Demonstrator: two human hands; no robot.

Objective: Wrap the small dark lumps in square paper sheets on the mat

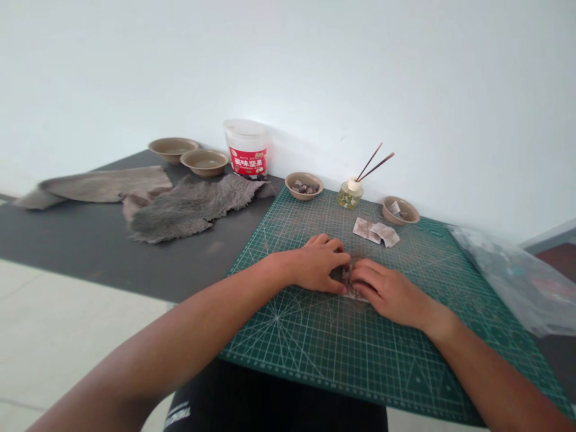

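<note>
A small whitish piece of tissue with brown stains (355, 294) lies on the green cutting mat (297, 354), mostly covered by my fingers. My left hand (320, 264) curls in from the left, its thumb and fingertips closed on the tissue's edge. From the right, my right hand (393, 293) has its bent fingers pressed onto the same piece. Something dark shows between the fingertips, too hidden to make out. Just beyond the hands are other stained tissue pieces (366, 229), partly overlapping, flat on the mat.
A bowl of dark lumps (304, 197), a reed diffuser (350, 197) and a bowl with whitish bits (400, 221) stand along the wall. Leftward are grey cloths (193, 204), two brown bowls (204, 170) and a plastic tub (246, 147). A clear plastic bag (517, 276) lies right.
</note>
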